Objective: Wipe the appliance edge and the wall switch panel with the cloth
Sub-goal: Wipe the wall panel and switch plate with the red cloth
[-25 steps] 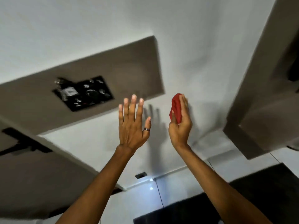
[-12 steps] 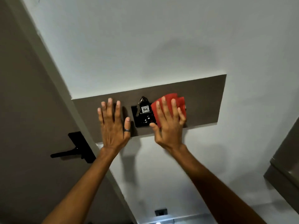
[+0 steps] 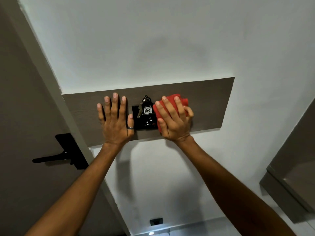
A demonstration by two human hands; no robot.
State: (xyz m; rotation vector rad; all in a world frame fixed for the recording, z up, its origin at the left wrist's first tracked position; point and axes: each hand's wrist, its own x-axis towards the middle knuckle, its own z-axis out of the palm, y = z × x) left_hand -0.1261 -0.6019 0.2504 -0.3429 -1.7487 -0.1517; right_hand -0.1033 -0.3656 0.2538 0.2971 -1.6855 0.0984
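A black wall switch panel (image 3: 144, 122) sits on a brown wooden board (image 3: 209, 103) on the white wall. A key with a tag marked 406 (image 3: 147, 110) hangs in it. My right hand (image 3: 173, 120) presses a red cloth (image 3: 177, 99) flat against the right part of the panel and the board, covering that side. My left hand (image 3: 115, 120) lies flat on the board just left of the panel, fingers spread, a ring on the thumb, holding nothing.
A brown door with a black lever handle (image 3: 64, 154) stands at the left. A brown cabinet or appliance edge (image 3: 289, 176) juts in at the right. A small black socket (image 3: 156, 221) sits low on the wall.
The view swung left onto the switch panel. My right hand went from holding the bunched cloth in the air to pressing it on the panel; my left hand settled flat on the board.
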